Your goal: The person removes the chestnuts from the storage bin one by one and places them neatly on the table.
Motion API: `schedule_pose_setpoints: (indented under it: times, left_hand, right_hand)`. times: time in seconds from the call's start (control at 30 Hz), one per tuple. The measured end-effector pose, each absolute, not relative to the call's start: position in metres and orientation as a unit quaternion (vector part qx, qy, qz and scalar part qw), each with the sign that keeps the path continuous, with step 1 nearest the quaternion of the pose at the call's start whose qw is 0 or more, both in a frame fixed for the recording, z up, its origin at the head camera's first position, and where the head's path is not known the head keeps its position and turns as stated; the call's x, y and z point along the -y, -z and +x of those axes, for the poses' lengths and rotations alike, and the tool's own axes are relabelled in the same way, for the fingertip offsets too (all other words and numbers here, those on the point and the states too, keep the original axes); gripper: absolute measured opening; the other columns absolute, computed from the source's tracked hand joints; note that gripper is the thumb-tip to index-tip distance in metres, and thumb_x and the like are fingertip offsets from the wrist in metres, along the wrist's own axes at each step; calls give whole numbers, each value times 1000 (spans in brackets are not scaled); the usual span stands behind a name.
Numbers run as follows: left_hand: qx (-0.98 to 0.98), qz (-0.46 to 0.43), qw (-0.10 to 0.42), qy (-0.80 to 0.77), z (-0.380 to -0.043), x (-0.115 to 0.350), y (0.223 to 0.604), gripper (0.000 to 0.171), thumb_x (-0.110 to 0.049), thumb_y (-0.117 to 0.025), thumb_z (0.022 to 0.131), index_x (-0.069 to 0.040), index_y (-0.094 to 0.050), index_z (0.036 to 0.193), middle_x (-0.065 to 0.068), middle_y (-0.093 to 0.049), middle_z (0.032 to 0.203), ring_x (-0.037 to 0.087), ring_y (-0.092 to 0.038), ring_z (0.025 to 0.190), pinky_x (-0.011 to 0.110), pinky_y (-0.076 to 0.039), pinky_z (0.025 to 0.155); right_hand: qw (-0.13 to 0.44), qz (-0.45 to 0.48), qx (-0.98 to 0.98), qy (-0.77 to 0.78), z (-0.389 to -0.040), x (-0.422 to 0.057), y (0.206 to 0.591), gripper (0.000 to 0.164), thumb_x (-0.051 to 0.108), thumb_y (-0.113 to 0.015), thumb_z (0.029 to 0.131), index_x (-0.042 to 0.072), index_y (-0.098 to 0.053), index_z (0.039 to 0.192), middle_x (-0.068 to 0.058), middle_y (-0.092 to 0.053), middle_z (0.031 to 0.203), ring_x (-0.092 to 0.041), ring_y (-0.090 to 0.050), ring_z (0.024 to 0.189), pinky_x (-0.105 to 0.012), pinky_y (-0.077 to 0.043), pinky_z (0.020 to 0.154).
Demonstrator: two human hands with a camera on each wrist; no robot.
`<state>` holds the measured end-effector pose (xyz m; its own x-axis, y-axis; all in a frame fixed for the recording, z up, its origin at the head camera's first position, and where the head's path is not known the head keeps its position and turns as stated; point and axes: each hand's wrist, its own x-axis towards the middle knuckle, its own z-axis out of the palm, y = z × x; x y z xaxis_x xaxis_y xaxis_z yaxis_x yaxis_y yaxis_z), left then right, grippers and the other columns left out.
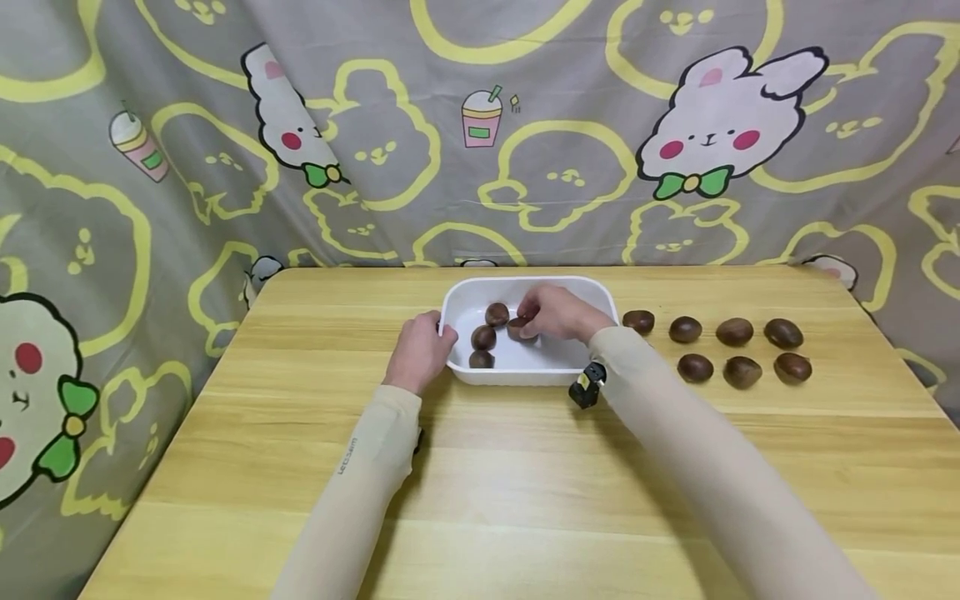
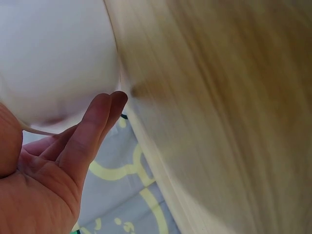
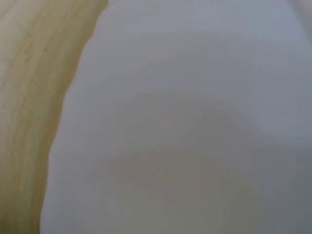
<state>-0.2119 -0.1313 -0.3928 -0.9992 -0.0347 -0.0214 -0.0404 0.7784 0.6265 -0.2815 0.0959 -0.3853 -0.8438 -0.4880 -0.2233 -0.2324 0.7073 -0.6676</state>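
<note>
A white rectangular tray (image 1: 517, 377) stands near the table's far edge, with several brown chestnuts (image 1: 483, 337) in its left half. My left hand (image 1: 420, 352) holds the tray's left end, thumb at the rim. In the left wrist view the fingers (image 2: 90, 122) of that hand lie along the outside of the white wall. Reaching over the tray's right part, my right hand (image 1: 562, 312) pinches another chestnut (image 1: 519, 328) inside, low over the tray floor. The right wrist view is filled by the blurred white tray (image 3: 170, 122), and the hand itself is out of that frame.
To the right of the tray, several more chestnuts (image 1: 742, 372) lie in two rough rows on the wooden table (image 1: 495, 483). One chestnut (image 1: 638, 322) sits close beside the tray's right end. A patterned grey curtain (image 1: 450, 183) hangs behind the table and along its left side.
</note>
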Motion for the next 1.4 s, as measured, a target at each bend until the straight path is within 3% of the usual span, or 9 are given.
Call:
schedule_pose_setpoints:
  times: [0.37, 1.4]
  left_hand:
    - [-944, -16, 14, -330, -213, 132, 393, 30, -14, -51, 95, 5, -65, 114, 19, -69, 100, 24, -65, 84, 35, -55, 72]
    - [-943, -19, 17, -330, -212, 132, 392, 27, -15, -50, 95, 3, -65, 110, 17, -69, 99, 23, -65, 85, 35, -55, 73]
  right_hand:
    - [153, -213, -902, 344, -272, -118, 369, 32, 18, -78, 82, 4, -70, 109, -5, -69, 99, -22, -59, 95, -38, -44, 89]
    - [105, -154, -888, 421, -230, -191, 355, 41, 27, -77, 86, 6, -66, 119, -10, -63, 108, -25, -56, 100, -39, -42, 86]
